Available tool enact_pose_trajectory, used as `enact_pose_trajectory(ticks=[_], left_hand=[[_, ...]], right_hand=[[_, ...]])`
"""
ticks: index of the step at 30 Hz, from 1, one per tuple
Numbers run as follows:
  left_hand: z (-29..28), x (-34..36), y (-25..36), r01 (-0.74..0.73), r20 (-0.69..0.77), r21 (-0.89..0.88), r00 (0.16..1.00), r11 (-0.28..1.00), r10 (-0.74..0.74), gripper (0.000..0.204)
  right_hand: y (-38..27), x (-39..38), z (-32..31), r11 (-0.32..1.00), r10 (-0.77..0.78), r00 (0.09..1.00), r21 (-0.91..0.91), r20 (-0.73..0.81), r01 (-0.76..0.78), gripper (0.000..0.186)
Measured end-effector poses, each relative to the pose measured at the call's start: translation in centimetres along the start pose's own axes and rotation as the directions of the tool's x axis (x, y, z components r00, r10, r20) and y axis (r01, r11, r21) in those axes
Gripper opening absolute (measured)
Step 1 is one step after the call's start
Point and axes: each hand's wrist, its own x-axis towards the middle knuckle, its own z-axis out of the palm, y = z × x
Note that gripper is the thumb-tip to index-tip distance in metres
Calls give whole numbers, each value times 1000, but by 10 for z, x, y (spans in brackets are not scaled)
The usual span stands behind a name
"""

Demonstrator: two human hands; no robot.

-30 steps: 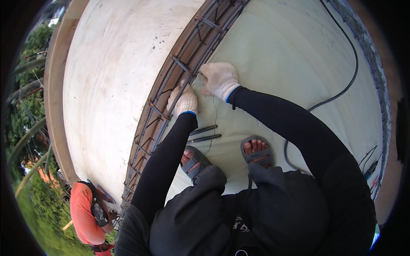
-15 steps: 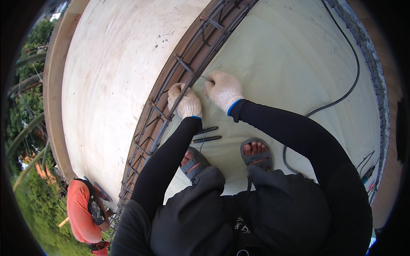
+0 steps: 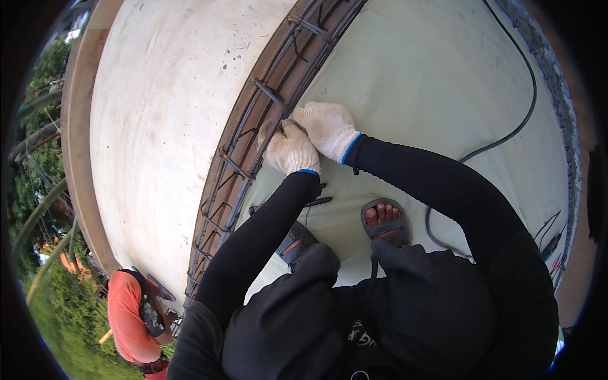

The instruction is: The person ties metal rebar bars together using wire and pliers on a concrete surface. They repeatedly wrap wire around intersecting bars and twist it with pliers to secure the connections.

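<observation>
My left hand, in a white knitted glove, is closed at the near side of a long rebar cage. Its fingers reach behind the near bar; what they grip is hidden. Against it sits my right hand, also gloved, its fingers pinched together at the same bar on a thin tie wire, now mostly covered by the gloves. A hand tool with dark handles lies on the sheet beneath my left forearm, partly covered by it.
Pale sheeting lies under my sandalled feet. A black cable curves across it on the right, near a rough concrete edge. Beyond the cage is a pale panel with a wooden rim. A person in orange bends at lower left.
My right hand has moved left to meet my left hand, which has shifted slightly right. The wire between them is now covered. My left forearm hides more of the tool.
</observation>
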Motion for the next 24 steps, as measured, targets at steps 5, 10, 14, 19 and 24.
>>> enact_pose_trajectory(ticks=[5, 10, 14, 19, 24], left_hand=[[-5, 4, 0, 172, 98, -80, 981, 982, -164, 43], [-9, -15, 48, 421, 359, -423, 891, 802, -278, 41], [-28, -13, 44, 508, 361, -373, 850, 777, -383, 47], [-66, -8, 15, 711, 728, -240, 583, 661, -362, 52], [-64, -5, -12, 851, 888, -204, 369, 484, -275, 26]], right_hand=[[-5, 3, -16, 997, 67, 988, -35, 139, -63, 24], [8, -13, -7, 925, 291, 950, 221, 113, -310, 30], [0, -13, -5, 864, 374, 918, 310, 133, -397, 33], [8, -11, -9, 892, 337, 932, 270, 134, -362, 36], [-10, -6, -13, 940, 298, 953, 155, 56, -304, 38]])
